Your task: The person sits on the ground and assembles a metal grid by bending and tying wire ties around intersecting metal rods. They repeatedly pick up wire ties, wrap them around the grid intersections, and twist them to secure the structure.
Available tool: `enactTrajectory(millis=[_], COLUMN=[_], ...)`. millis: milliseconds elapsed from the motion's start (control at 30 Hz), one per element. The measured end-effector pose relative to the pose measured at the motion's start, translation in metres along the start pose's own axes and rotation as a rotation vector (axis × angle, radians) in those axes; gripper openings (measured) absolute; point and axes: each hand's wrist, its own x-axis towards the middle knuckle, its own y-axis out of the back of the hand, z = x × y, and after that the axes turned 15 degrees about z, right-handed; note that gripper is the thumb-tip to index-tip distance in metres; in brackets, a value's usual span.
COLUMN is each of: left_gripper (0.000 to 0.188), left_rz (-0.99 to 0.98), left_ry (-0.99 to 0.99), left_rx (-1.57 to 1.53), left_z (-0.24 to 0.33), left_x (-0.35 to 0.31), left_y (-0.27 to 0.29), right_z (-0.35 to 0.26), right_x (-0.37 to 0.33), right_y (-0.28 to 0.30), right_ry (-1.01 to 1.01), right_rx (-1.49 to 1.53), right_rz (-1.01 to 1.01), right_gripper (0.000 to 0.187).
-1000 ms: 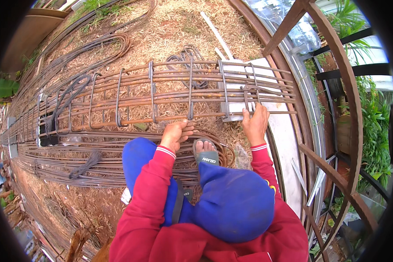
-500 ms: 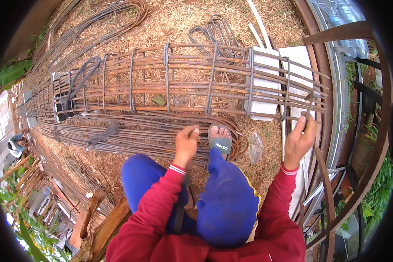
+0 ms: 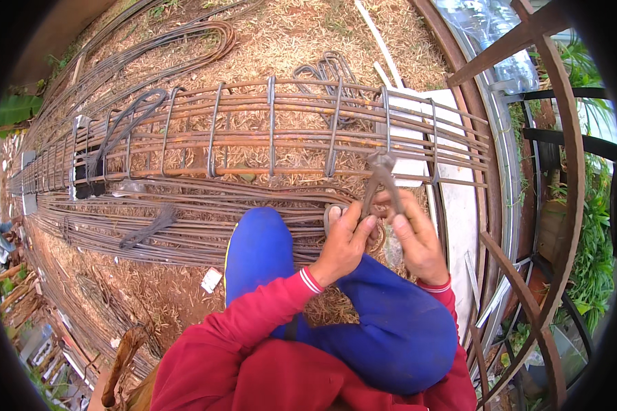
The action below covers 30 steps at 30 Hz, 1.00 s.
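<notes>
A pair of metal pincers (image 3: pixel 382 164) points away from me, its jaws up against the near side of a rusty rebar cage (image 3: pixel 272 130). My left hand (image 3: pixel 339 250) is closed at the left handle, thumb and fingers pressed together. Around the right handle wrap the fingers of my right hand (image 3: pixel 419 243). Whether the jaws grip any wire is too small to tell. Grey stirrups ring the cage's long bars, which run across from left to right. A hank of dark tie wire (image 3: pixel 127 120) lies over the cage's left part.
Long loose rods (image 3: pixel 206 236) lie on the ground between me and the cage, with a dark wire bundle (image 3: pixel 159 226) on them. Bent stirrups (image 3: pixel 332 75) lie beyond. White boards (image 3: pixel 459 212) sit under the cage's right end. A curved rusty metal frame (image 3: pixel 572 171) rises at right.
The pincers have come left from the cage's right end, together with my right hand. My left hand has moved right and joined it on the handles. My knees have shifted, and the view has too.
</notes>
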Motion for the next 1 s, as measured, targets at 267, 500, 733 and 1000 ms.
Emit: enactTrajectory(millis=[267, 500, 733, 1000], left_gripper=[0.031, 0.04, 0.04, 0.034], left_rz=[-0.047, -0.181, -0.18, -0.195], left_ry=[0.63, 0.704, 0.758, 0.837], left_rx=[-0.363, -0.262, -0.304, -0.432], left_z=[-0.092, -0.123, -0.13, -0.122], left_x=[-0.035, -0.009, 0.008, 0.008], left_y=[0.028, 0.053, 0.06, 0.064], right_z=[0.067, 0.106, 0.119, 0.111], right_x=[-0.018, -0.008, 0.002, 0.002], right_y=[-0.037, -0.06, -0.072, -0.089], right_ry=[-0.43, -0.428, -0.284, -0.286], right_rx=[-0.174, -0.154, -0.331, -0.414], right_rz=[-0.176, -0.087, -0.087, -0.071], right_gripper=[0.039, 0.029, 0.035, 0.033])
